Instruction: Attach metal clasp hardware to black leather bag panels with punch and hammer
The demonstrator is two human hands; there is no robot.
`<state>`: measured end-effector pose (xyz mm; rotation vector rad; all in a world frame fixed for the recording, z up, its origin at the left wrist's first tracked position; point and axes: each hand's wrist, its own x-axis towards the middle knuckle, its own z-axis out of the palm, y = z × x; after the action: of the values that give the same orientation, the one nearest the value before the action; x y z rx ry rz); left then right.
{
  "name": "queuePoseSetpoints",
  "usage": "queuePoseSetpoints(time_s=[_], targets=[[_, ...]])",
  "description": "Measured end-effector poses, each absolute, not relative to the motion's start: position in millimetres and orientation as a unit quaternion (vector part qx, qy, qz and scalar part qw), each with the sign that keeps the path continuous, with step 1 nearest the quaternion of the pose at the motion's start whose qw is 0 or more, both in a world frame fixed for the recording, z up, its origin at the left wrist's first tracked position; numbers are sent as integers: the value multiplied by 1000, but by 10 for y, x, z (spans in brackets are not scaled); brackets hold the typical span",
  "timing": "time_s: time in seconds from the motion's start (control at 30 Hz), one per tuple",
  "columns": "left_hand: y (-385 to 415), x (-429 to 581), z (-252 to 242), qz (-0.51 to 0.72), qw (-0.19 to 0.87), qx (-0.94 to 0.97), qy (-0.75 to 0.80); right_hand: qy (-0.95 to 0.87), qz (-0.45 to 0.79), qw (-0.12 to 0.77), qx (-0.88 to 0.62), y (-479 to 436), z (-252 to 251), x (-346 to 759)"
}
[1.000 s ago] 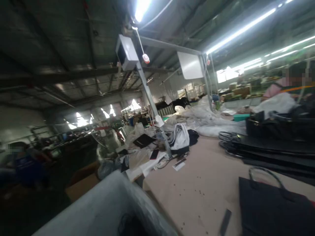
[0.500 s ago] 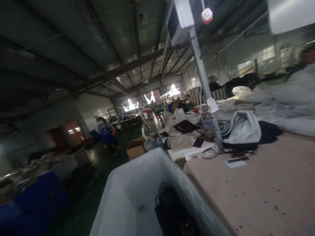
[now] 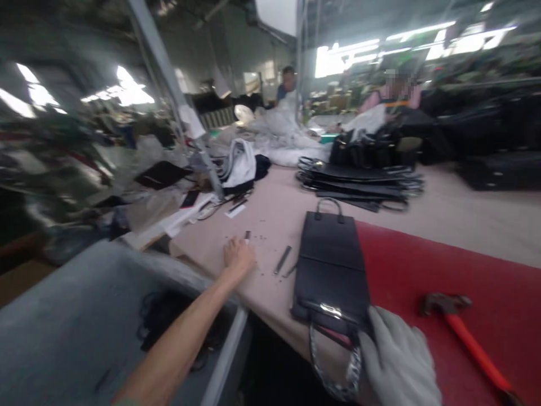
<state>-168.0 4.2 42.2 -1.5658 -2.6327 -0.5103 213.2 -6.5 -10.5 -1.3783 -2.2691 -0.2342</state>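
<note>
A black handbag (image 3: 329,259) lies flat on the table, one handle at its far end and a second, patterned handle (image 3: 336,389) hanging over the near edge. My right hand (image 3: 399,358), in a grey-white glove, grips the bag's near right corner. Bare, my left hand (image 3: 239,255) rests on the tabletop left of the bag with its fingers bent together. A small dark piece (image 3: 247,234) shows at its fingertips; what the fingers hold is blurred. Between hand and bag lies a dark narrow strip (image 3: 282,260).
A hammer with a red handle (image 3: 473,344) lies on a red mat (image 3: 422,276) at right. Flat black bag pieces (image 3: 359,183) are stacked behind. Left of the table stands a large pale bin (image 3: 97,304) with dark items inside. A metal post (image 3: 169,73) rises beyond. Two people are farther back.
My view has swung right and down from the bin and hall to the table. Both hands, the handbag and the hammer have come into view.
</note>
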Motion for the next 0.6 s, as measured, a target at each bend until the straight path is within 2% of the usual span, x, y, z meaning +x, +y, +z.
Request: queuePoseSetpoints(time_s=[0.1, 0.23, 0.33, 0.47, 0.6], targets=[[56, -1297, 238, -193, -4, -580, -791, -822, -95, 205, -523, -149, -124, 2108], [-177, -723, 113, -264, -66, -674, -687, -810, -75, 215, -540, -178, -94, 2003], [-302, -419, 36, -284, -47, -664, -691, -813, -43, 223, -537, -207, -15, 2030], [-392, -397, 4, -261, 36, -730, -631, -827, -10, 203, -523, -189, 182, 2047], [-410, -503, 131, -151, 19, -841, -519, -884, 18, 106, -456, -57, 449, 1952]])
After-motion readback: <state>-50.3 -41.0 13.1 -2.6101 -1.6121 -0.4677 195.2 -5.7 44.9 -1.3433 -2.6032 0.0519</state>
